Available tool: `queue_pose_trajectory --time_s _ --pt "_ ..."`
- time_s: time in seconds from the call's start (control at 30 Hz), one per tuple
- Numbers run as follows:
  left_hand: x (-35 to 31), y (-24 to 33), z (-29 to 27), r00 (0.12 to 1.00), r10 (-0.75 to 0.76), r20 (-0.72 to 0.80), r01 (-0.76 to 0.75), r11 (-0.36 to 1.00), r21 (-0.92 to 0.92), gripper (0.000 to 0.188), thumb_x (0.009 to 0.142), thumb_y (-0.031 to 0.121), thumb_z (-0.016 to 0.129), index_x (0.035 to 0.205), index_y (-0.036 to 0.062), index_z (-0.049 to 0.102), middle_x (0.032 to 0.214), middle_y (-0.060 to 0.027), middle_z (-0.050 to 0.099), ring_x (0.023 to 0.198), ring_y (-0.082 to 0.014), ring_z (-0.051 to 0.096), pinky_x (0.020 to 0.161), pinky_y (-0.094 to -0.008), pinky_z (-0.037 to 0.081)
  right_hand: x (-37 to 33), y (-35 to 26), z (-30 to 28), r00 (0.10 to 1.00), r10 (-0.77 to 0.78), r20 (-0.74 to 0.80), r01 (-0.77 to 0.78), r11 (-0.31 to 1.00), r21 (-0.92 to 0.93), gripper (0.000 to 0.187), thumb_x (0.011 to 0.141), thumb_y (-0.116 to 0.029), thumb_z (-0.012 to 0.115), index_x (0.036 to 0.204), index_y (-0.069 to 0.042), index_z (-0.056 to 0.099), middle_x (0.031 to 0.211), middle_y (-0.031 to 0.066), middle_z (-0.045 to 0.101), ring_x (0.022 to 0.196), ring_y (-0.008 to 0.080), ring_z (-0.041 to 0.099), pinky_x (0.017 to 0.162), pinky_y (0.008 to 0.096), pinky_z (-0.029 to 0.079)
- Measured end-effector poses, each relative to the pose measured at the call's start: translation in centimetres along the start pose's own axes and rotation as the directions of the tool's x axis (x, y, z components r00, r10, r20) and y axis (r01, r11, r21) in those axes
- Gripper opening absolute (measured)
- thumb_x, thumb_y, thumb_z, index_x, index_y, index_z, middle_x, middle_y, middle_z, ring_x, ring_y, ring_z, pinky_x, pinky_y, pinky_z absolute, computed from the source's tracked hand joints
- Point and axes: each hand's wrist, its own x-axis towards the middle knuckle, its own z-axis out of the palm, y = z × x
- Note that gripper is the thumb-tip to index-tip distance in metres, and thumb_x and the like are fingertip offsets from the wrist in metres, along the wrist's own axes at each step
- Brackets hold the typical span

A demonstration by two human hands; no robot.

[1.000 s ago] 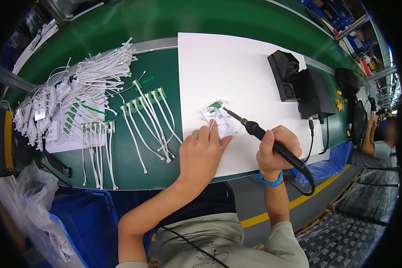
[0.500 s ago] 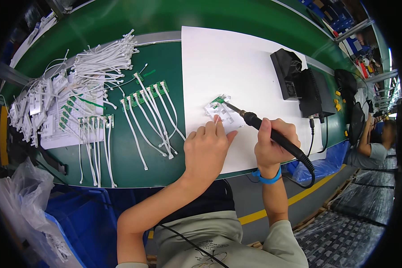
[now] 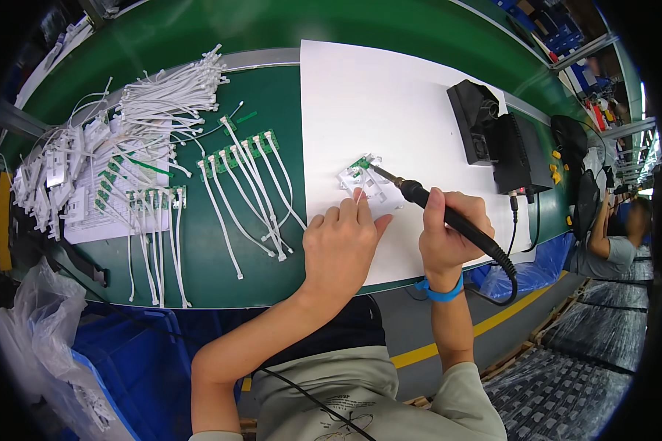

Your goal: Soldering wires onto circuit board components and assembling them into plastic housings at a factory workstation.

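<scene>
1. Metal tip of the slim soldering iron with a black handle has moved closer to the small green circuit board since a second ago; it now meets or nearly meets the board's right end.
2. Both of the person's hands are in view. Right hand: closed around the ribbed-collared handle, one glossy blue wristband below it. Left hand: fingers bent, thumb spread apart, index fingertip at the lower edge of the white plastic part with cut-out openings; I cannot tell whether it pinches anything.
3. That one part lies under the board, on the smooth white sheet covering the middle of the matte green tabletop.
4. Left of the sheet, two main rows of boards bear slender white cables: about seven in the middle row, roughly five or six in the left row.
5. Farther left, one dense bundle of white cables and one jumbled heap of angular white plastic parts, too many to count.
6. Right: one angular black stand beside a boxy black unit.
</scene>
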Motion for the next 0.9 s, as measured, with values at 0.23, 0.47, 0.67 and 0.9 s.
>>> queue_pose_trajectory --time_s 0.23,0.47,0.67,0.9 --pt "0.01 -0.04 -0.01 1.0 0.002 -0.011 -0.002 1.0 -0.01 0.045 0.076 0.033 0.082 0.102 -0.0023 0.072 0.065 -0.0038 0.053 0.053 -0.0179 0.06 0.047 -0.0297 0.044 -0.18 -0.43 0.11 0.999 0.05 0.011 -0.05 0.997 -0.05 0.021 0.081 -0.009 0.08 0.077 -0.005 0.06 0.055 0.0063 0.059 0.044 0.0187 0.057 0.046 0.0255 0.041" --pt "0.01 0.01 -0.06 1.0 -0.002 -0.015 0.002 1.0 -0.002 0.045 0.076 0.033 0.082 0.102 -0.0025 0.072 0.065 -0.0037 0.053 0.054 -0.0176 0.06 0.048 -0.0298 0.044 -0.26 -0.62 0.05 1.0 0.007 0.015 -0.006 0.997 -0.083 0.022 0.084 -0.009 0.077 0.075 -0.004 0.057 0.055 0.0061 0.059 0.044 0.0146 0.054 0.046 0.0238 0.04" --pt "-0.11 -0.03 -0.09 1.0 -0.001 -0.011 0.001 1.0 -0.006 0.045 0.076 0.033 0.082 0.102 -0.0022 0.072 0.065 -0.0036 0.054 0.054 -0.0176 0.06 0.048 -0.0299 0.044 -0.25 -0.55 -0.01 0.999 -0.042 0.026 0.044 0.995 -0.084 0.024 0.087 -0.008 0.074 0.075 -0.002 0.055 0.055 0.0057 0.059 0.045 0.0104 0.051 0.046 0.0218 0.039" --pt "-0.04 -0.13 -0.01 1.0 0.002 -0.013 -0.002 1.0 -0.008 0.045 0.077 0.034 0.081 0.101 -0.0019 0.072 0.066 -0.0038 0.054 0.054 -0.0175 0.06 0.048 -0.0298 0.044 -0.69 -0.31 -0.61 0.998 -0.062 -0.004 0.062 0.998 -0.019 0.018 0.083 -0.006 0.073 0.079 -0.004 0.056 0.054 0.0077 0.054 0.042 0.0205 0.052 0.044 0.0268 0.04"
